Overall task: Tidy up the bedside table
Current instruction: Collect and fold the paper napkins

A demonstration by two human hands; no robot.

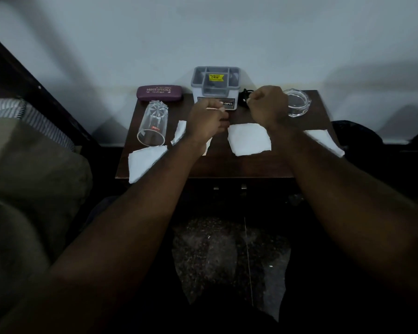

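Note:
On the dark wooden bedside table (227, 165), my left hand (206, 121) pinches a thin pale stick (215, 108) just in front of the grey compartment organizer (215, 85). My right hand (268, 104) is curled into a fist to the organizer's right, and its fingers seem to grip a black cord (247, 92). A clear tumbler (152, 126) lies on its side at the left. A purple spectacle case (158, 92) sits behind it. White tissues lie at the middle (249, 138), front left (145, 162) and right edge (323, 141).
A clear glass ashtray (297, 102) stands at the back right corner, right beside my right hand. A bed with bedding (34, 165) and a dark frame borders the table on the left. The wall is directly behind. Speckled floor (215, 249) lies below.

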